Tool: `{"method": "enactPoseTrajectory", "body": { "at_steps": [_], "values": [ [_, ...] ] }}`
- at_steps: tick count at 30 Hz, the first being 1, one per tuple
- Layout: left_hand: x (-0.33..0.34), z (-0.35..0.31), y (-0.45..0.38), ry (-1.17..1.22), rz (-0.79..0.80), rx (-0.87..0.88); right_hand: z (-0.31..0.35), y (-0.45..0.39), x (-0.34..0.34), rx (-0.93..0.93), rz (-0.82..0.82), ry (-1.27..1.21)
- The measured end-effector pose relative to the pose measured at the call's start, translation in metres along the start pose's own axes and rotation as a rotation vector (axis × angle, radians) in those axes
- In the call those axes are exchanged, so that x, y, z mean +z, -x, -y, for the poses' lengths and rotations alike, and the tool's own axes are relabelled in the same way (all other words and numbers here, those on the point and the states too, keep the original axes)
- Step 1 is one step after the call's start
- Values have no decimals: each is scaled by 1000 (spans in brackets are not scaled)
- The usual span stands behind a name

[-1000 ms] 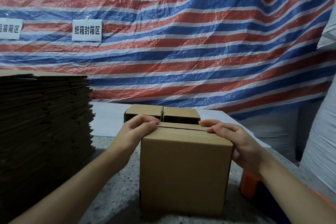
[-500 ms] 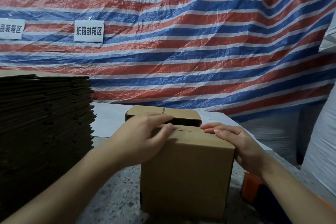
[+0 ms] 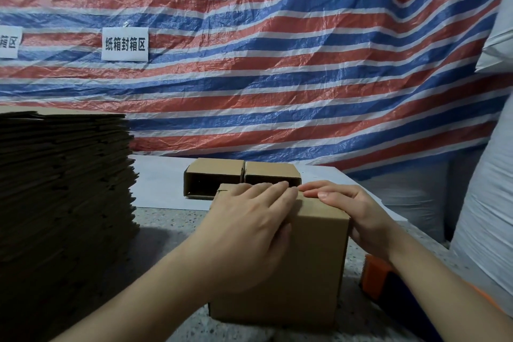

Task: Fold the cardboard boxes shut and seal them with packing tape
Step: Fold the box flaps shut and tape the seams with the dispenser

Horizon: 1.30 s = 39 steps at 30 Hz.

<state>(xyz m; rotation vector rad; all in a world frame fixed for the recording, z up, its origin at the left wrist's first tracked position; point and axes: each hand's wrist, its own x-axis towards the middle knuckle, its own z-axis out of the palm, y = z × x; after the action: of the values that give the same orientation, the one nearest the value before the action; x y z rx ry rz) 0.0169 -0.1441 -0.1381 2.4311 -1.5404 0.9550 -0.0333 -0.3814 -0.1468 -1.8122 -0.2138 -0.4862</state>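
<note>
Your box [image 3: 311,272] sits low in the middle of the frame, on the speckled tabletop [image 3: 166,230], right under both your hands. Your left hand [image 3: 249,236] lies flat across the top and down the near face, fingers straight and close together, pressing the flaps down. Your right hand [image 3: 358,211] rests on the top right edge, fingers straight too, its tips almost meeting the left ones. Neither hand pinches anything.

The slit between the flaps looks to run left to right across the top (your left hand hides most of it), so the tape should probably go that same way.

The orange tape tool [image 3: 374,277] lies at the lower right, just behind your right wrist, so your right hand is nearer to it. I think your left hand should hold the flaps while the right one fetches it.
</note>
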Motion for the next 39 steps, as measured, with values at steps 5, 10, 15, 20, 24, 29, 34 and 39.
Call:
{"method": "enactPoseTrajectory", "body": {
  "at_steps": [5, 10, 15, 20, 24, 29, 34, 39],
  "values": [
    [6, -6, -6, 28, -2, -48, 1, 0, 1, 30, -11, -16],
    [7, -6, -6, 47, -47, -81, 17, -1, -4, 231, -71, 24],
    [6, -6, -7, 73, -43, -82, 28, 13, -48, 471, -132, 1281],
    [7, -6, -7, 79, -48, -88, 17, 65, -66, 734, -25, 1628],
    [7, -6, -7, 98, -39, -94, 6, 94, -57, 817, 8, 1573],
    [7, -6, -6, 89, -52, -98, -14, 116, -43, 782, -92, 1395],
    [7, -6, -6, 94, -54, -104, -29, 123, -37, 681, -246, 1412],
    [9, -6, -5, 85, -63, -104, -30, 113, -45, 554, -284, 1442]
  ]
}}
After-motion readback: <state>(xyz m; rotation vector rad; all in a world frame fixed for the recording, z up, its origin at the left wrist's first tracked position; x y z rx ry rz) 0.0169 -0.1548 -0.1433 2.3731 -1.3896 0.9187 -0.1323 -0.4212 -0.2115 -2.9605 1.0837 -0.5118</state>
